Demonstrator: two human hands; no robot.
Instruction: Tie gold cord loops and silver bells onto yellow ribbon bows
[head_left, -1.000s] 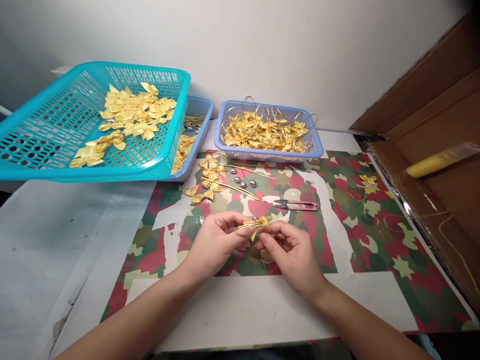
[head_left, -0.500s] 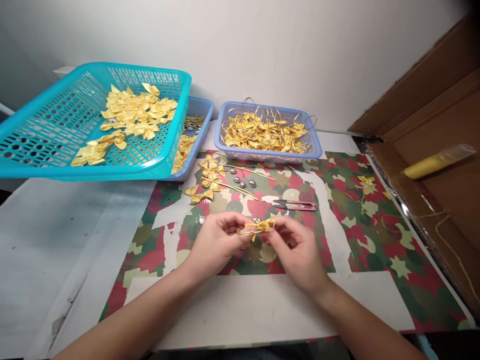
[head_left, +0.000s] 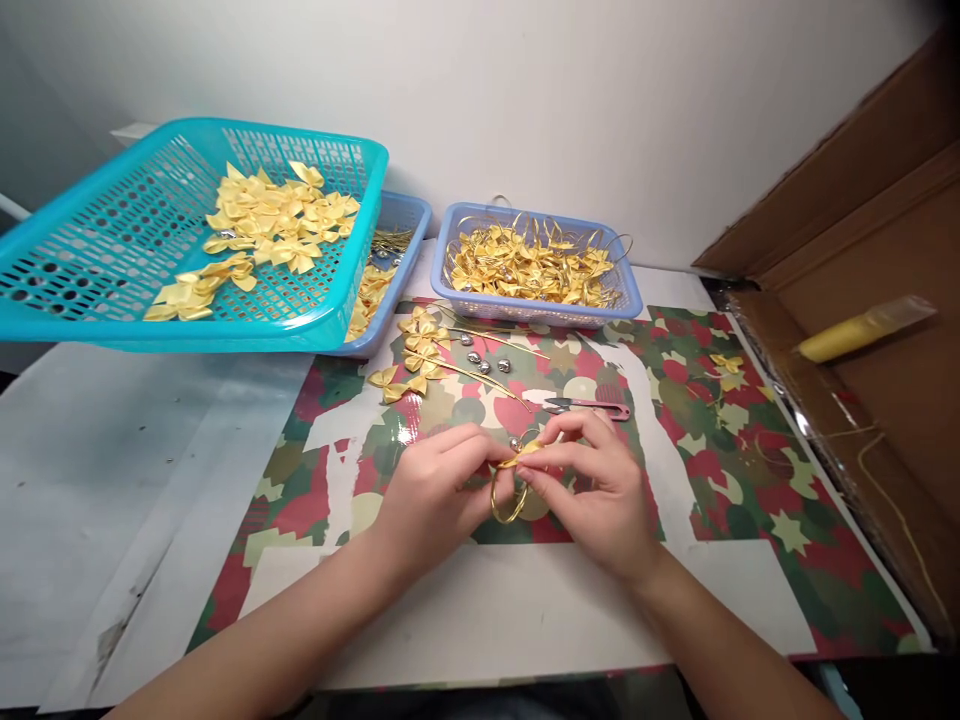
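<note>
Between my two hands is a small yellow ribbon bow [head_left: 527,452], held just above the patterned sheet. My left hand [head_left: 446,480] pinches its left side, and my right hand [head_left: 596,490] grips its right side with thumb and fingers. A loop of gold cord [head_left: 509,518] hangs below the bow. A silver jingle bell [head_left: 514,442] shows just behind it. Fingers partly cover the bow. Beyond my hands lie loose yellow bows [head_left: 422,345], gold cords [head_left: 480,376] and several silver bells [head_left: 485,367]. Thread snips [head_left: 592,408] lie just past my right hand.
A turquoise basket [head_left: 300,335] of yellow bows stands at the left, overlapping a blue basket [head_left: 405,270]. Another blue basket [head_left: 536,312] at the back holds bows with gold loops. At the right are a cardboard box [head_left: 847,220], a yellow tube [head_left: 862,330] and a loose bow [head_left: 726,363].
The bow has been turned in my fingers, and the cord loop now hangs down below it. My right hand's fingers have lifted and shifted over the bow. The view has moved slightly.
</note>
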